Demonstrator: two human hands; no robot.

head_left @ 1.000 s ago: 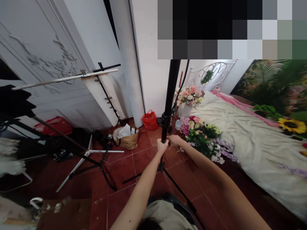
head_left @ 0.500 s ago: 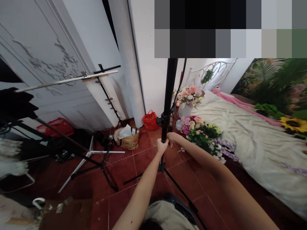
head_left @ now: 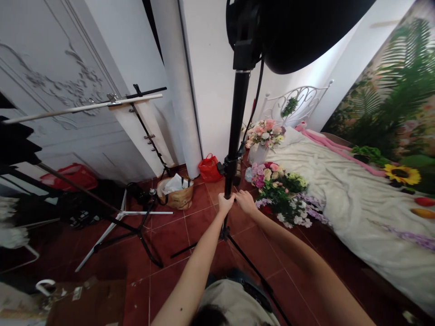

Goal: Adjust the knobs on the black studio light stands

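The left hand (head_left: pixel 225 203) is wrapped around the lower part of the stand's (head_left: pixel 237 122) black pole, its forearm reaching up from the bottom of the view. The right hand (head_left: pixel 245 200) is just right of the pole, back of the hand up and fingers bent toward it; its forearm slants in from the lower right. Whether those fingers grip anything cannot be told. The stand is upright in front of the person, its legs on the red tile floor (head_left: pixel 204 219), with a knobbed collar (head_left: pixel 230 166) above the hands, a large black lamp (head_left: pixel 302 36) on top and a cable (head_left: pixel 258 93) hanging beside the pole.

The white label (head_left: pixel 77 293) on the brown box (head_left: pixel 102 301) at lower left and the white marks on a black bag (head_left: pixel 81 219) are too small to read.

A woven basket (head_left: pixel 180 198) holds something white (head_left: pixel 175 183), perhaps paper or plastic. Near it sits a red bag (head_left: pixel 210 170), contents unclear. A white vase (head_left: pixel 258 155) holds pink and white flowers (head_left: pixel 267 134) beside the bed (head_left: pixel 322 167).
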